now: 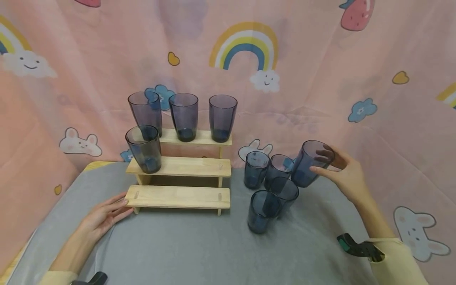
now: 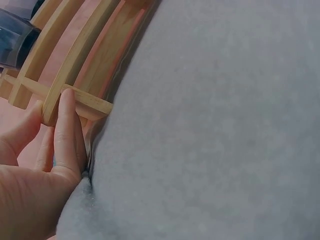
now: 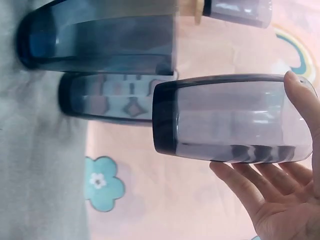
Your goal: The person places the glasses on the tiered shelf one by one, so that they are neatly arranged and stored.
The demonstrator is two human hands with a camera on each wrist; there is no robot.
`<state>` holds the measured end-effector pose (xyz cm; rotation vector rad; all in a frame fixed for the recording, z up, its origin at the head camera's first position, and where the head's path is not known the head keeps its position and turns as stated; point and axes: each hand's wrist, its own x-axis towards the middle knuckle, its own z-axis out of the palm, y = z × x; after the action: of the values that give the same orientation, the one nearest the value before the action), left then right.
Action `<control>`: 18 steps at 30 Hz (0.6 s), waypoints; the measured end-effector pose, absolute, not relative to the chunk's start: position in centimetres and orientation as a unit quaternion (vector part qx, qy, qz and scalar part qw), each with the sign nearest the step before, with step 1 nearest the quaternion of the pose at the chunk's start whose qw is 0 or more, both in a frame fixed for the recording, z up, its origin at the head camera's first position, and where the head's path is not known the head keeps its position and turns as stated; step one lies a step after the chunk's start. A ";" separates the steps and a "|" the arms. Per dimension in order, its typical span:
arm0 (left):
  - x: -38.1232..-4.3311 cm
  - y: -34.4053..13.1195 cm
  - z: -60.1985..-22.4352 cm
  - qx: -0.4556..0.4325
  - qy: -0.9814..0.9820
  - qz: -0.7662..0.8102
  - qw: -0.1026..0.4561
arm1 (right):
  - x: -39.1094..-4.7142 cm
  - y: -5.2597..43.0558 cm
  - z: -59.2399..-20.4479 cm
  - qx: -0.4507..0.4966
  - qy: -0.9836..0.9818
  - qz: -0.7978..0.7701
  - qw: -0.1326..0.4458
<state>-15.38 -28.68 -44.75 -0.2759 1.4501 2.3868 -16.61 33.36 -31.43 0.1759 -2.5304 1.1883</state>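
Note:
My right hand [image 1: 347, 179] grips a tinted drinking glass [image 1: 305, 171] near its rim, thumb on one side and fingers on the other. The glass leans a little, and in the right wrist view its thick dark base [image 3: 165, 119] hangs off the grey cloth. Down at the left, my left hand [image 1: 101, 219] pinches the end of the lowest step of a three-step wooden stand [image 1: 178, 196]; in the left wrist view the thumb and fingertips [image 2: 66, 100] sit on either side of the step's end. Three like glasses [image 1: 183, 118] stand on the top step, and another glass [image 1: 145, 152] stands at the middle step's left end.
Several more tinted glasses [image 1: 263, 213] stand upright in a close cluster on the grey cloth [image 1: 185, 249], right of the stand and just left of the held glass. A pink patterned curtain [image 1: 306, 79] hangs behind and along both sides.

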 end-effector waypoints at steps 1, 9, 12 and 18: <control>-15.4 -28.7 -44.8 -0.096 0.509 0.839 0.167 | -16.6 33.3 -31.2 0.061 -0.891 0.417 0.170; -15.5 -29.2 -44.6 -0.058 0.502 0.845 0.174 | -17.1 32.3 -29.7 0.054 -0.890 0.422 0.165; -15.4 -29.3 -44.5 -0.049 0.499 0.847 0.176 | -17.3 31.5 -29.3 0.060 -0.887 0.427 0.165; -15.5 -29.0 -44.4 -0.050 0.496 0.849 0.174 | -18.1 29.4 -29.1 0.080 -0.877 0.438 0.179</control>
<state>-15.52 -29.02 -44.45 -0.1427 1.4068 2.4074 -18.08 29.39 -29.14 0.2274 -2.4793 1.2387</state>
